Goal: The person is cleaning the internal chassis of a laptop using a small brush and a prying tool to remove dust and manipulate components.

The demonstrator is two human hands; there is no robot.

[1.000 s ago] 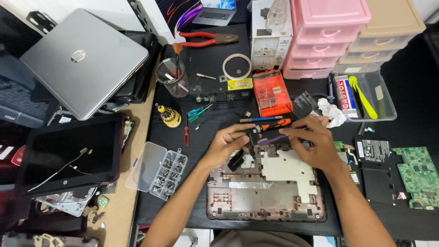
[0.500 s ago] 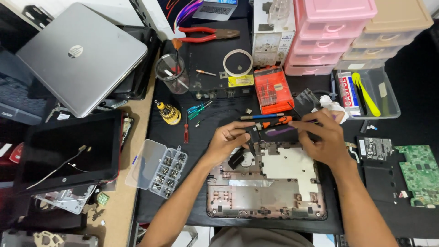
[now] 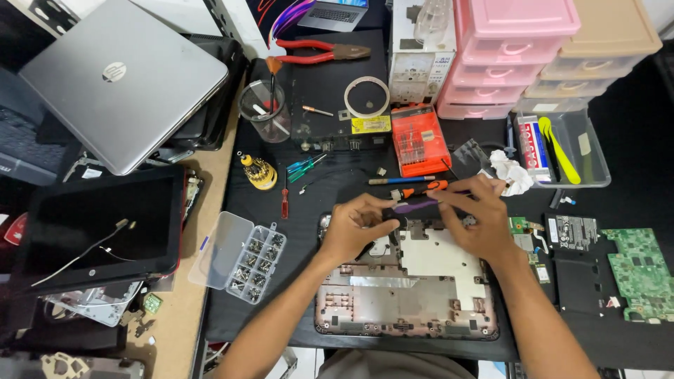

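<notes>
An opened laptop base [image 3: 407, 309] with bare metal plates lies on the black mat in front of me. Over its far edge, my left hand [image 3: 358, 228] and my right hand [image 3: 474, 217] hold the two ends of a slim dark and purple piece [image 3: 415, 205]. The fingers of both hands pinch it; what it joins below is hidden. Just behind the hands lie an orange-handled screwdriver [image 3: 423, 187] and a blue-handled one [image 3: 392, 180].
A clear screw box [image 3: 239, 256] stands open to the left. An orange bit case [image 3: 419, 140], tape roll [image 3: 366, 97], clear cup [image 3: 263, 109] and red pliers [image 3: 316, 50] lie behind. Green circuit board [image 3: 642, 270] at right, silver laptop [image 3: 119, 77] and black screen panel [image 3: 91, 224] at left.
Both hands stay on the purple piece above the base's far edge, and have drawn slightly closer together. The view has shifted a little.
</notes>
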